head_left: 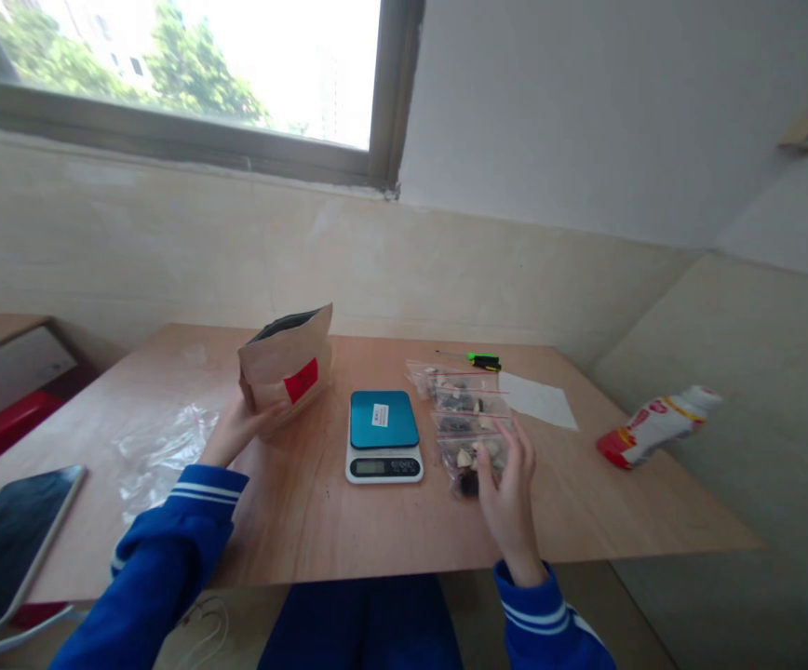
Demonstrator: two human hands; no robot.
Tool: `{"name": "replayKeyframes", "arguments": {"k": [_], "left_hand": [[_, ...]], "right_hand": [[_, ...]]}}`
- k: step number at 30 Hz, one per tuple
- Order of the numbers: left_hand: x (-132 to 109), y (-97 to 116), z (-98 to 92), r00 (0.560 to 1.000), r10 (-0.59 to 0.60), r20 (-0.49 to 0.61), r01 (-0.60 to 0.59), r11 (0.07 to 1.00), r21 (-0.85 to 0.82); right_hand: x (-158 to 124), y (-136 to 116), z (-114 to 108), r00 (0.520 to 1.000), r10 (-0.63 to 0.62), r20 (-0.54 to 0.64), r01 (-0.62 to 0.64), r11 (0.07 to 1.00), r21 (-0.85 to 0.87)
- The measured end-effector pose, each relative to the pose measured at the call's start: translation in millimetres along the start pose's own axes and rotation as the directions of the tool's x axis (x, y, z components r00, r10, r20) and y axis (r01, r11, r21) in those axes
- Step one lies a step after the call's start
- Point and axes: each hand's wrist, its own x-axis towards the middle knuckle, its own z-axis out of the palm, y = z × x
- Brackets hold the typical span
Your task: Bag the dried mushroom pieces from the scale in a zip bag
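My left hand (pixel 254 428) grips the lower left side of an open-topped brown paper pouch (pixel 282 363) with a red label. The pouch stands tilted on the table, and what is inside cannot be seen. My right hand (pixel 514 493) hovers at the nearest of several clear zip bags (pixel 464 456), thumb and fingers apart. Dark and pale pieces show through the plastic; I cannot tell their kind. These bags overlap in a row running away from me. Between my hands sits a small white digital scale (pixel 384 465) with a blue platform, nothing on it.
Crumpled clear plastic (pixel 163 451) lies on the wooden table (pixel 292 540) at left, near a tablet (pixel 17 530). Behind the bags are screwdrivers (pixel 484 361) and white paper (pixel 540 400). A red-and-white bottle (pixel 655 428) stands at right. A wall (pixel 488 279) borders the back.
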Motion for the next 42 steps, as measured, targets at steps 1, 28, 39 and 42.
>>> {"name": "replayKeyframes", "arguments": {"k": [1,28,39,42], "left_hand": [[0.2,-2.3,0.9,0.999,-0.032,0.042,0.031,0.999,0.026],[-32.0,-5.2,-3.4,0.985,-0.021,0.171,0.005,0.996,0.090],[-29.6,-8.0,-4.1,0.976,-0.007,0.220,-0.022,0.992,0.128],[-30.3,-9.1,-5.5,0.970,0.014,0.245,-0.051,0.988,0.145]], "right_hand": [[4.8,-7.7,-1.6,0.999,-0.047,0.022,0.046,0.998,0.031],[64.3,-117.6,71.3,0.627,-0.714,0.313,0.622,0.700,0.352],[64.7,-138.0,55.5,0.396,-0.577,0.715,0.450,0.800,0.396],[63.9,-139.4,62.5,0.312,-0.523,0.793,0.386,0.833,0.397]]}}
